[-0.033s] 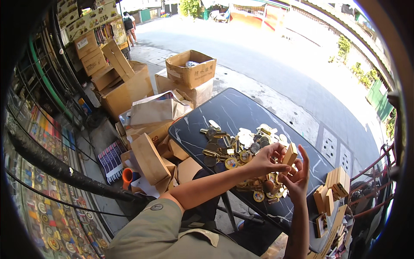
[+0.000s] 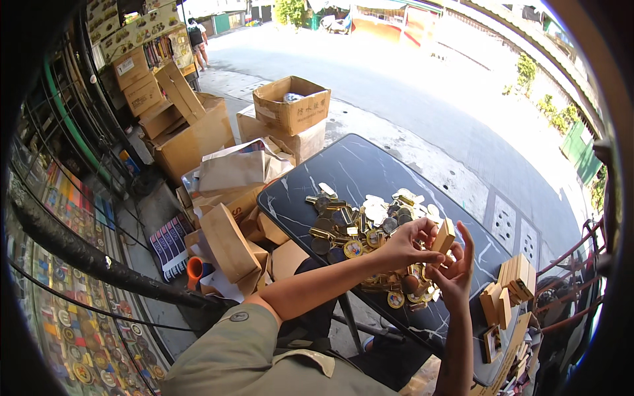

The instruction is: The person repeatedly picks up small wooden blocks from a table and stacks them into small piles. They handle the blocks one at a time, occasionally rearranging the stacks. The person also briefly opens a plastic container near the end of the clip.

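In the head view, the left hand (image 2: 413,244) is closed in a pinch, thumb and fingers around a slim tan box (image 2: 446,236) that stands upright between the two hands. The right hand (image 2: 456,270) is half curled just beneath the box, index finger raised clear — whether its other fingers grip anything, I cannot tell. Below and left of the hands, loose medals (image 2: 353,249) heap on the dark desk (image 2: 317,155); right of the right hand stand more tan boxes (image 2: 518,277).

Handled well, the box would be pinched lightly by its edges so the walls don't buckle, with the right fingers steadying its lower end — and kept above the heap.

Against the earlier frame, I see no clear change: hands, box and heap match.
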Action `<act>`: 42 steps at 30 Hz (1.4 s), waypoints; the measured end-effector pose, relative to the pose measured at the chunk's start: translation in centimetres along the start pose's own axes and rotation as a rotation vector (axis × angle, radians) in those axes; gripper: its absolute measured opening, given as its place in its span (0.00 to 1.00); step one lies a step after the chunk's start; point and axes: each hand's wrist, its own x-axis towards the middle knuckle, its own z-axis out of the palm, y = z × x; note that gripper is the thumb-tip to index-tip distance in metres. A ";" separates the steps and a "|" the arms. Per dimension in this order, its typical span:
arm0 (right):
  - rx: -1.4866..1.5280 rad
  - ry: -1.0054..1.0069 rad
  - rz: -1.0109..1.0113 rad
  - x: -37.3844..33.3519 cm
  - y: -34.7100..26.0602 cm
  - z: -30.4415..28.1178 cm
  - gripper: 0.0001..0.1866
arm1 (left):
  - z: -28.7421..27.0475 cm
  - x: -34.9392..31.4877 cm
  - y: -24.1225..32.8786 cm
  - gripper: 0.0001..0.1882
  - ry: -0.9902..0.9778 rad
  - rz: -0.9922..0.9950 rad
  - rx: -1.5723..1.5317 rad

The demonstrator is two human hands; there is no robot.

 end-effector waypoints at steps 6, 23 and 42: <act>0.094 -0.102 0.004 -0.1 -0.4 -0.6 0.56 | 0.0 -0.8 1.0 0.25 -0.023 -0.016 0.139; -0.031 -0.092 -0.084 -0.6 0.9 -1.1 0.53 | 0.2 -1.7 2.2 0.27 -0.030 -0.020 0.263; -0.245 0.016 -0.134 0.9 0.7 -3.5 0.52 | 0.4 -0.1 1.7 0.19 0.200 0.031 0.168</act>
